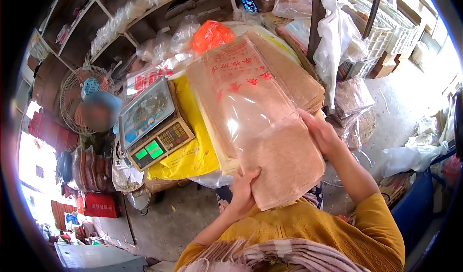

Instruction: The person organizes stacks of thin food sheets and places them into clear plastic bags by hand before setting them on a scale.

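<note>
A stack of thin brown sheets (285,163) sits partly inside a clear plastic bag (235,102) with red printing. The near end of the stack sticks out of the bag towards my body. My left hand (243,188) grips the stack's left near side, thumb on top. At its right edge, my right hand (320,132) holds the bag and sheets, its fingers partly hidden beneath. The bag's far part lies over more brown sheets (289,65) piled on the table.
A digital scale (162,141) with lit green displays stands to the left on yellow plastic (188,156). Behind are an orange plastic bag (211,36) and a phone (249,3). A fan (86,87) stands at far left, white crates (394,33) at right. A post (318,22) rises near the table's right side.
</note>
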Demonstrator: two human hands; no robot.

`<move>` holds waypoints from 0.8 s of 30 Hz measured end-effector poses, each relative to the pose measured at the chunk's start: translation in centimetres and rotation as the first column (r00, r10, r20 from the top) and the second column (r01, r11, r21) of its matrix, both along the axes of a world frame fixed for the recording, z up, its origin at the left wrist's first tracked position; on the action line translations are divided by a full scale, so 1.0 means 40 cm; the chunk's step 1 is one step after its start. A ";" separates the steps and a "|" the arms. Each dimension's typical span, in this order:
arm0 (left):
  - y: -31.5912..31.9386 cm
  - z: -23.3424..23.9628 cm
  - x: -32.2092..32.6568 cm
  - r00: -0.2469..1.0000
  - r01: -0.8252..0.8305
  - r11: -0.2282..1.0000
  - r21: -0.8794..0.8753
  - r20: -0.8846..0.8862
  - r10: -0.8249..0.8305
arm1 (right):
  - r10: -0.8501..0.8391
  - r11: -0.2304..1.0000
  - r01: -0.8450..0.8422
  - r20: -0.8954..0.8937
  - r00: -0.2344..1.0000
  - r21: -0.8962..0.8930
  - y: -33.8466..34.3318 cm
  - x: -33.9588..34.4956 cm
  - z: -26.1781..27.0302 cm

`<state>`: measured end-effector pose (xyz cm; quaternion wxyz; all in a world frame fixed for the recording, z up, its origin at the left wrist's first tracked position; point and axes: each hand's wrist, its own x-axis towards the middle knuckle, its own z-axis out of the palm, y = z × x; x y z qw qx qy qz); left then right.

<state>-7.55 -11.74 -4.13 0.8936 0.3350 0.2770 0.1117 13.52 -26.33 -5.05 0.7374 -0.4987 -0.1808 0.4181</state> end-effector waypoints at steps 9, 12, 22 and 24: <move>-0.029 -0.012 0.030 0.999 -0.006 0.994 0.110 0.038 0.002 | 0.194 0.832 0.171 -0.564 0.802 0.529 -0.142 -0.297 -0.105; -0.016 -0.023 0.021 0.999 0.027 0.982 0.188 0.024 -0.032 | 0.110 0.852 0.160 -0.469 0.876 0.498 -0.106 -0.334 -0.049; 0.120 0.094 0.072 0.936 -0.036 -0.630 0.776 0.247 0.252 | -0.068 0.946 0.259 -0.662 0.746 0.195 -0.098 -0.335 -0.016; 0.141 0.082 0.076 0.965 -0.071 -0.596 0.800 0.206 0.161 | -0.081 0.946 0.264 -0.652 0.754 0.189 -0.096 -0.338 -0.025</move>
